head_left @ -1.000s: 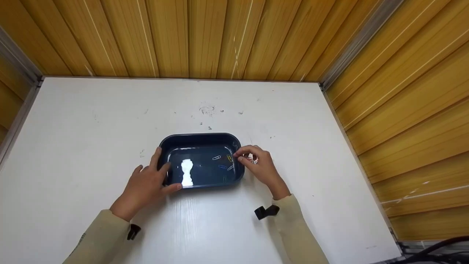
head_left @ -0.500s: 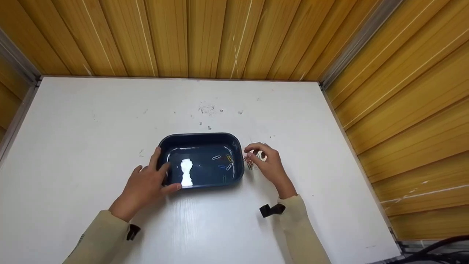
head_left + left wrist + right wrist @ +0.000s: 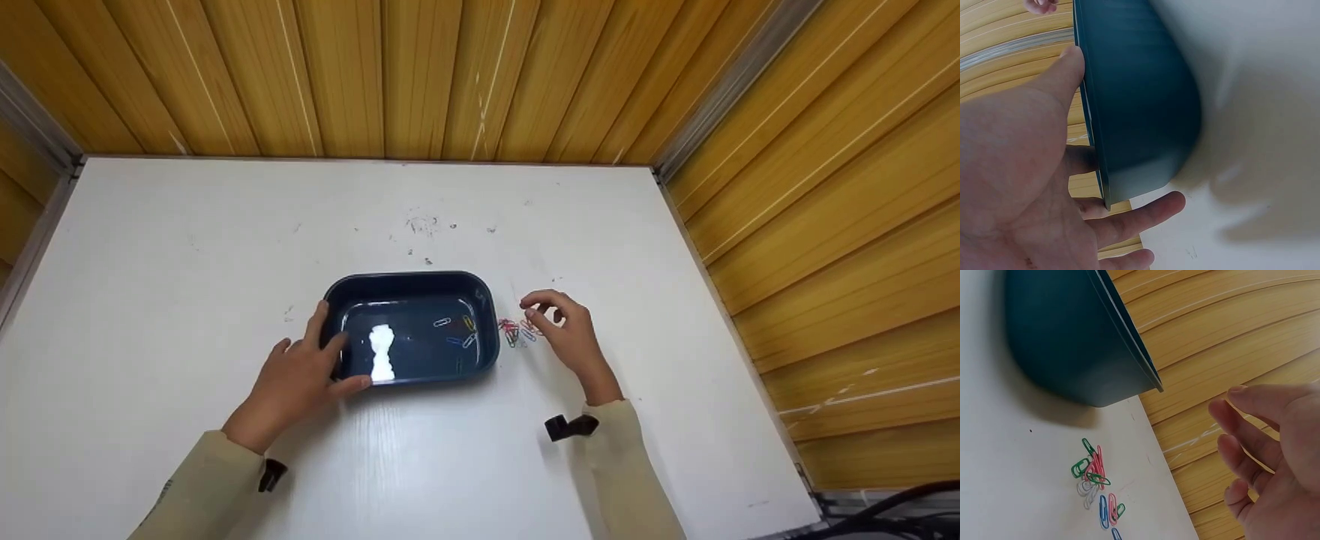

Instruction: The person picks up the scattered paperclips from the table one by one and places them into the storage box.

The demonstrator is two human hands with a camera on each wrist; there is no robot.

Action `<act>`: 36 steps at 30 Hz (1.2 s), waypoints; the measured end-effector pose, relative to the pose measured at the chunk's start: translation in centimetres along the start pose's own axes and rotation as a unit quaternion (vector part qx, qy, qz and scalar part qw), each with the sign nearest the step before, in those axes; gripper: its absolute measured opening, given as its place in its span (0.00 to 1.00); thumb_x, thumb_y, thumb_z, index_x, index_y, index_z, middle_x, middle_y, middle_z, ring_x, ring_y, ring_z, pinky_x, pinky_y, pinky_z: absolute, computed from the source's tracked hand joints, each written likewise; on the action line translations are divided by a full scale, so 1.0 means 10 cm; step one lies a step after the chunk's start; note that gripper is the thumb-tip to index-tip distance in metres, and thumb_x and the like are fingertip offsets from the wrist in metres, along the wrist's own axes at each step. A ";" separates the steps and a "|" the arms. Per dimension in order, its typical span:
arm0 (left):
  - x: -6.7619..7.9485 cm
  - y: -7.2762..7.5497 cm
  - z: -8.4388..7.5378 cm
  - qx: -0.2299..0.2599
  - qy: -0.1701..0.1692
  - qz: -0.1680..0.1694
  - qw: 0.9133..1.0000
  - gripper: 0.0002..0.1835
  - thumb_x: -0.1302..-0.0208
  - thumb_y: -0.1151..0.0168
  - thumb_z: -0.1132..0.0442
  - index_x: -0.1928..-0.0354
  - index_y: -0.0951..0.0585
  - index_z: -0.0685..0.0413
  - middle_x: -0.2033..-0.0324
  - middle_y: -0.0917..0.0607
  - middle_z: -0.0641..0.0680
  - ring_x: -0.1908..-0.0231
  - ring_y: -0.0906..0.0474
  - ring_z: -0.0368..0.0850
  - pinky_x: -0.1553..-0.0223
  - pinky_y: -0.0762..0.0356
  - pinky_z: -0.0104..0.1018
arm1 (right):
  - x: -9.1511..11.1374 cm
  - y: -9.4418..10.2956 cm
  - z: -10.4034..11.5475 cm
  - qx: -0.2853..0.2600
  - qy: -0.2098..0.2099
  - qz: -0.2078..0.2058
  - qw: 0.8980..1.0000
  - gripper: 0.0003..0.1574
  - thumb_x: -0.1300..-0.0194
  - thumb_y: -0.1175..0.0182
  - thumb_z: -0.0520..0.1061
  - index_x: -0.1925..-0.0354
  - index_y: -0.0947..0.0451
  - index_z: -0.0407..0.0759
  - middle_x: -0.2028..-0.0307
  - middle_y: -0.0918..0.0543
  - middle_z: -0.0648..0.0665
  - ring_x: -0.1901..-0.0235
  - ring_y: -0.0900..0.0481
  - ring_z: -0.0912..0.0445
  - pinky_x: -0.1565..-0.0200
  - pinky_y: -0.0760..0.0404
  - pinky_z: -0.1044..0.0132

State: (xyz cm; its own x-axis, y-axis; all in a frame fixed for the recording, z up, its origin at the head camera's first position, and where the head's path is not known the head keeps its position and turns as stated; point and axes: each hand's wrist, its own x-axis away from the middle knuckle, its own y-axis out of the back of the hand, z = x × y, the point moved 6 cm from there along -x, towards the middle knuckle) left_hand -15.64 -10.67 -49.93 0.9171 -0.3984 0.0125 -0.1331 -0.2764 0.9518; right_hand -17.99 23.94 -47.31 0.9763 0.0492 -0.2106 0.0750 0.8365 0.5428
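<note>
A dark blue rectangular tray (image 3: 420, 381) stands on the white table. My left hand (image 3: 292, 386) holds its left end, with one finger inside the rim and the thumb along the near edge. Several coloured paper clips lie in the tray's right half, among them a yellow paper clip (image 3: 469, 322) and a blue paper clip (image 3: 454, 341). Just right of the tray is a loose pile of red, green, white and blue paper clips (image 3: 1095, 472). Beside and above that pile hovers my right hand (image 3: 570, 334), its fingers loosely bent and nothing between the fingertips.
Wood-patterned panels (image 3: 420, 82) rise behind the table (image 3: 187, 240) and along its right side. Dark scuff marks (image 3: 424, 225) show on the tabletop beyond the tray. Black cables (image 3: 900, 510) run at the lower right corner.
My right hand has moved right, from over the tray's right rim to beside the pile, uncovering the paper clips there. The left hand and tray have stayed put.
</note>
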 end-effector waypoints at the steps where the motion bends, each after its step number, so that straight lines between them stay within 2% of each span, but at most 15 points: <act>1: 0.00 0.00 0.00 0.001 0.001 0.000 1.000 0.42 0.45 0.37 0.35 0.38 0.25 0.61 0.29 0.44 0.73 0.57 0.17 0.64 0.47 0.28 0.66 | -0.01 0.00 -0.06 0.001 -0.003 -0.002 1.000 0.10 0.35 0.40 0.35 0.56 0.18 0.34 0.59 0.14 0.39 0.62 0.24 0.56 0.59 0.32 0.51; 3: 0.00 0.00 0.00 0.002 0.003 0.001 1.000 0.42 0.44 0.37 0.35 0.38 0.26 0.61 0.29 0.44 0.72 0.56 0.18 0.65 0.47 0.29 0.66 | -0.01 0.00 -0.19 0.003 -0.010 -0.006 1.000 0.09 0.35 0.39 0.37 0.56 0.18 0.37 0.58 0.14 0.40 0.62 0.24 0.55 0.59 0.32 0.49; 6: 0.00 0.00 0.00 0.004 0.005 0.005 1.000 0.42 0.44 0.37 0.35 0.38 0.26 0.60 0.29 0.45 0.72 0.54 0.18 0.65 0.46 0.30 0.67 | -0.02 0.02 -0.35 0.008 -0.018 -0.012 1.000 0.09 0.35 0.38 0.40 0.56 0.17 0.43 0.58 0.14 0.44 0.61 0.25 0.56 0.59 0.32 0.53; 13: 0.00 -0.01 0.01 0.008 0.007 0.008 1.000 0.43 0.44 0.38 0.34 0.37 0.27 0.60 0.28 0.46 0.72 0.53 0.18 0.66 0.45 0.30 0.67 | 0.01 0.08 -0.48 0.012 -0.031 -0.014 0.999 0.07 0.34 0.38 0.45 0.58 0.16 0.51 0.60 0.14 0.51 0.62 0.25 0.58 0.61 0.34 0.62; 29: 0.00 -0.01 0.01 -0.003 -0.002 -0.001 1.000 0.43 0.44 0.38 0.34 0.39 0.25 0.62 0.29 0.44 0.73 0.56 0.18 0.67 0.48 0.27 0.65 | 0.06 0.20 -0.67 0.046 -0.062 -0.035 0.996 0.06 0.34 0.38 0.42 0.61 0.16 0.50 0.61 0.14 0.50 0.63 0.24 0.59 0.65 0.35 0.69; 33: 0.00 -0.01 0.01 -0.007 -0.002 0.000 1.000 0.43 0.44 0.38 0.34 0.39 0.25 0.62 0.29 0.44 0.73 0.56 0.18 0.66 0.49 0.27 0.65 | 0.07 0.22 -0.72 0.065 -0.066 -0.037 0.995 0.06 0.35 0.38 0.40 0.60 0.16 0.49 0.59 0.14 0.49 0.63 0.24 0.58 0.64 0.34 0.67; 36: -0.01 -0.01 0.01 -0.008 -0.001 0.003 1.000 0.43 0.44 0.38 0.34 0.39 0.25 0.62 0.29 0.44 0.73 0.56 0.18 0.67 0.49 0.27 0.65 | 0.09 0.23 -0.75 0.075 -0.072 -0.037 0.994 0.07 0.36 0.38 0.38 0.60 0.16 0.47 0.58 0.14 0.47 0.63 0.24 0.56 0.60 0.31 0.62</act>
State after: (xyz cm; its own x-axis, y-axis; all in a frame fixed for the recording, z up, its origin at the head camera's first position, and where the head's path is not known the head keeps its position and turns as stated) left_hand -15.72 -10.72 -50.10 0.9156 -0.4017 0.0168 -0.1316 -0.2598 0.9567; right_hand -18.50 29.99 -52.36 0.9852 -0.0961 -0.1421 0.1659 0.7440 0.6472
